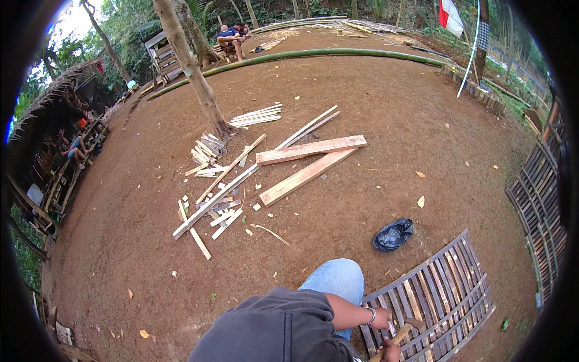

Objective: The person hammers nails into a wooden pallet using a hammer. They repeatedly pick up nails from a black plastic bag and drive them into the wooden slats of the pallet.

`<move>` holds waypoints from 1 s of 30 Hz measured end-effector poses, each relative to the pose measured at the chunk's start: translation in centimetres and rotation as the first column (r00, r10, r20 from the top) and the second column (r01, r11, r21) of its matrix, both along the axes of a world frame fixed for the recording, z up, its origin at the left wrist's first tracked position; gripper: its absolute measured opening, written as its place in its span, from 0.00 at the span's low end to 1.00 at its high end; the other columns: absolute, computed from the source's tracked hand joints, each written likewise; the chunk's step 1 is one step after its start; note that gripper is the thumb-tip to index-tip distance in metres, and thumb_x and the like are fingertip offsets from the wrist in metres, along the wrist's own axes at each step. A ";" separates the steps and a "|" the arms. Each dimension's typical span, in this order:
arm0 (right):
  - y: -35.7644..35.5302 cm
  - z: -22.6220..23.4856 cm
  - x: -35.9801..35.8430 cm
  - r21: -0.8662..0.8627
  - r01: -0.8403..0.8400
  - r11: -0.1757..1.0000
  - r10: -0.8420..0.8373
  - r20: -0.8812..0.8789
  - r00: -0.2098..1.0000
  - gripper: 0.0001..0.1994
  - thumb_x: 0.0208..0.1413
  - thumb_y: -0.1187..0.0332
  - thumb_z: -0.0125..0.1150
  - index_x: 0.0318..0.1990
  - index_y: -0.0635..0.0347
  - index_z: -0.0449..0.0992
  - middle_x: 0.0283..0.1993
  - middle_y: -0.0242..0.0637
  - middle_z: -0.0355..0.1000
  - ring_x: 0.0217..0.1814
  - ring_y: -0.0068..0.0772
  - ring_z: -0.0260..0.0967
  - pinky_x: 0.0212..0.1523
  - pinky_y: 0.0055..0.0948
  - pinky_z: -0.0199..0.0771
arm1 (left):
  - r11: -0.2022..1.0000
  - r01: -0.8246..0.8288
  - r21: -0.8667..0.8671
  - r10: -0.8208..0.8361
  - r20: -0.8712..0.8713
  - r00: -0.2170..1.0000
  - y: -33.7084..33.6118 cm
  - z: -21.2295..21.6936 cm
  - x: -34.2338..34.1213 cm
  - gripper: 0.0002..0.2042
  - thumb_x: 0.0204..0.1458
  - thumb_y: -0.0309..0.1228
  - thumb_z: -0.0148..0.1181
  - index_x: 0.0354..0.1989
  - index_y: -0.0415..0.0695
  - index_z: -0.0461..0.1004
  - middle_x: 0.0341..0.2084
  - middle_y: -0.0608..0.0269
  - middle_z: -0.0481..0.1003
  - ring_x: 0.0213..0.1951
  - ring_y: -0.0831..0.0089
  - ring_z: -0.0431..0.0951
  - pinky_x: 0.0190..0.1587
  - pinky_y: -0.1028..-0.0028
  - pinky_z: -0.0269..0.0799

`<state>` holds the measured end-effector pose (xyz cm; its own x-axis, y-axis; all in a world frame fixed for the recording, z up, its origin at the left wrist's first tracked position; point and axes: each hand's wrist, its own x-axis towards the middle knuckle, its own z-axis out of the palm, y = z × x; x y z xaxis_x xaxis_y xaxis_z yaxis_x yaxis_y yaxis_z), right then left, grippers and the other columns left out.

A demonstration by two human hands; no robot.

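Note:
A slatted wooden panel (478, 283) lies on the ground at the lower right, its slats crossed by long strips. Over its near left corner is my left hand (381, 318), with a bracelet at the wrist. Its fingers are closed together low against the slats; what they pinch is too small to make out. Just below, my right hand (391, 350) wraps round the wooden handle of a hammer (414, 325). The hammer's head rests over the slats, right of my left fingers. A black plastic bag (393, 234), opened like a bowl, sits beyond the panel.
Two thick wooden beams (310, 149) lie ahead, near a long batten (217, 200) and scattered offcuts (226, 220). A tree trunk (196, 78) rises behind them. Another slatted panel (538, 211) stands at the right. People sit at the far back (229, 39) and under a thatched shelter at left.

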<state>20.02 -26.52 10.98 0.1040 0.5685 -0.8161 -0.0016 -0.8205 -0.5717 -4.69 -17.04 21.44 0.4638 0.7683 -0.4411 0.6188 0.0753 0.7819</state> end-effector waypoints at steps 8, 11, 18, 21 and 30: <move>-0.8 3.1 -1.5 0.047 0.033 0.998 -0.034 0.012 0.999 0.07 0.62 0.68 0.61 0.37 0.60 0.71 0.19 0.33 0.66 0.17 0.30 0.64 0.18 0.33 0.70 | 0.997 0.043 -0.070 -0.029 0.186 0.982 1.2 2.3 -0.7 0.21 0.55 0.44 0.61 0.52 0.44 0.79 0.37 0.52 0.82 0.36 0.56 0.82 0.42 0.59 0.77; -0.5 10.0 -8.0 0.068 0.158 0.985 -0.147 -0.145 0.978 0.13 0.58 0.70 0.69 0.44 0.60 0.69 0.26 0.31 0.69 0.20 0.30 0.67 0.20 0.30 0.70 | 0.535 0.191 0.823 -0.421 0.063 0.905 6.5 -5.3 -7.0 0.13 0.65 0.37 0.52 0.49 0.46 0.80 0.49 0.51 0.77 0.56 0.58 0.72 0.63 0.59 0.64; -1.5 17.7 -9.4 -0.028 0.209 0.977 -0.211 -0.176 0.962 0.10 0.59 0.73 0.68 0.40 0.60 0.70 0.28 0.32 0.71 0.22 0.25 0.68 0.23 0.27 0.72 | 0.746 -0.658 -0.106 0.644 0.370 0.670 20.8 4.6 -17.1 0.14 0.58 0.38 0.63 0.48 0.46 0.79 0.42 0.65 0.81 0.42 0.72 0.79 0.45 0.68 0.74; -4.0 18.2 -9.3 -0.026 0.205 0.978 -0.207 -0.170 0.963 0.11 0.58 0.73 0.69 0.42 0.60 0.69 0.29 0.33 0.71 0.23 0.24 0.69 0.23 0.26 0.73 | 0.658 -0.739 0.146 0.700 0.243 0.671 25.4 -1.4 -20.4 0.23 0.58 0.41 0.65 0.55 0.35 0.77 0.44 0.56 0.82 0.43 0.70 0.81 0.48 0.70 0.75; -12.2 15.9 -7.3 -0.183 0.283 0.941 -0.280 0.041 0.959 0.12 0.58 0.74 0.69 0.42 0.60 0.69 0.29 0.34 0.72 0.23 0.26 0.71 0.25 0.26 0.73 | 0.763 0.349 0.545 0.108 -0.639 0.761 25.2 -9.0 -15.9 0.32 0.55 0.33 0.62 0.70 0.48 0.61 0.60 0.52 0.74 0.65 0.57 0.70 0.71 0.54 0.58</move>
